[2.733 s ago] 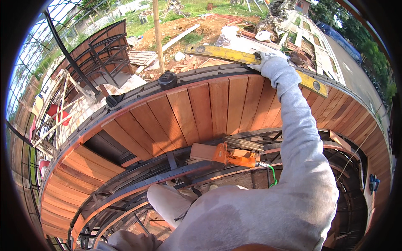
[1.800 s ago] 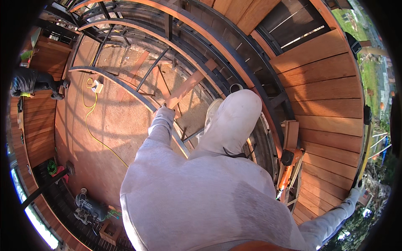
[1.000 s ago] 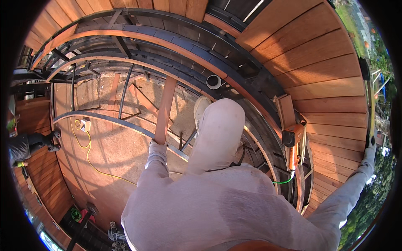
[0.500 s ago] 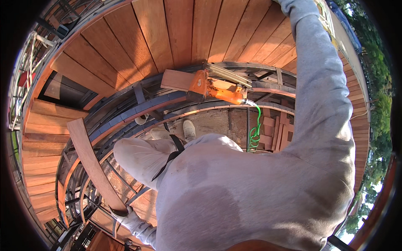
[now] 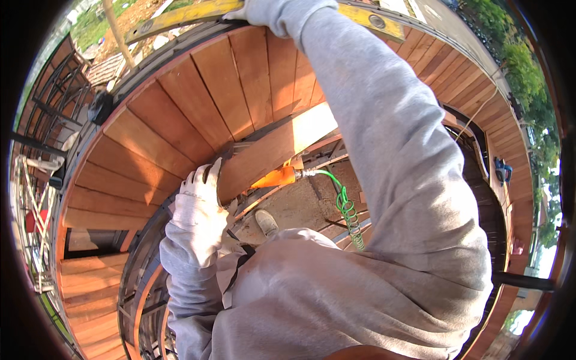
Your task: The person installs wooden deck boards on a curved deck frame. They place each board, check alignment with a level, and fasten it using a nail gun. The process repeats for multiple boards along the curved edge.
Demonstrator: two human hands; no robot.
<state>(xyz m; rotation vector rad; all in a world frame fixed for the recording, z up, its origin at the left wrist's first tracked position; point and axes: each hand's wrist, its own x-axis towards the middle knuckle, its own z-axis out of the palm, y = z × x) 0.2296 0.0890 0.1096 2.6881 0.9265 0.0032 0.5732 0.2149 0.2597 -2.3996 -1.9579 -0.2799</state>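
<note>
Working remotely through the head camera, I have my white-gloved left hand (image 5: pixel 199 201) closed around the lower left end of a flat, reddish-brown wooden plank (image 5: pixel 273 150), its far grip hidden. The plank slants over an orange nail gun (image 5: pixel 275 177) with a coiled green hose (image 5: pixel 347 208), alongside a curved row of reddish-brown boards (image 5: pixel 207 90). My gloved right hand (image 5: pixel 259 13) lies over a long yellow spirit level (image 5: pixel 186 16) at the outer rim; how tightly, I cannot tell.

Grey long-sleeved top (image 5: pixel 336 294), 2 hands (image 5: pixel 201 195) in pale gloves (image 5: pixel 197 211), dark strap (image 5: pixel 244 258), light shoe (image 5: pixel 266 222)
</note>
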